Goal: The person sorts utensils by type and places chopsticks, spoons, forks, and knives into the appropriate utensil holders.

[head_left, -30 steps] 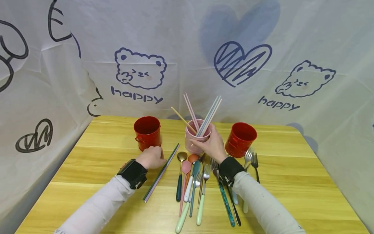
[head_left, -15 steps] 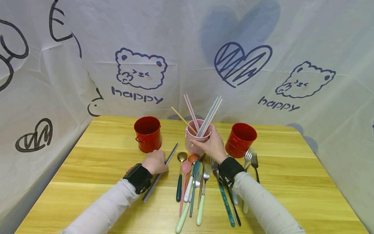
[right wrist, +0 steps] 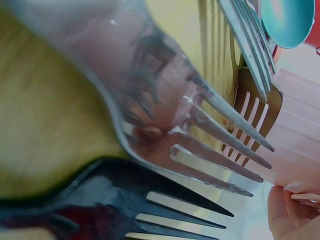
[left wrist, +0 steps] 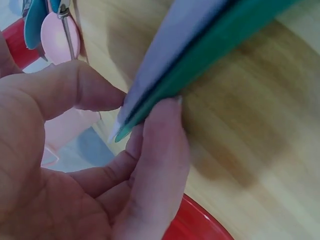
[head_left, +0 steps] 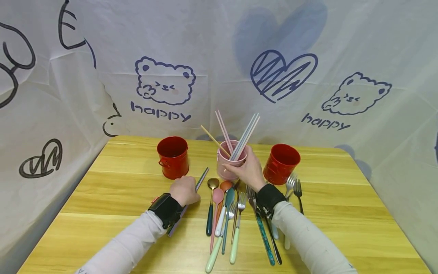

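My left hand (head_left: 184, 190) pinches a pair of chopsticks (left wrist: 200, 37), one green and one light purple, between thumb and finger. They lie slantwise low over the wooden table, and the hand covers their middle in the head view. My right hand (head_left: 251, 171) holds the side of a pink bucket (head_left: 223, 170), thumb near its rim. Pink, pale blue-grey and yellow chopsticks (head_left: 224, 129) lean inside this bucket. Below the right wrist, a silver fork (right wrist: 200, 135) and a black fork (right wrist: 150, 200) appear large in the right wrist view.
Red buckets stand at the left (head_left: 172, 161) and right (head_left: 278, 167) of the pink one. Several spoons, among them a gold spoon (head_left: 213, 184) and a pink spoon (head_left: 218, 196), lie mid-table with several forks. A drawn-on white cloth (head_left: 219, 57) hangs behind the table.
The left hand has moved from beside the left red bucket rightward and nearer onto the green and purple chopsticks. Its fingers now pinch them. The right hand has stayed on the pink bucket.
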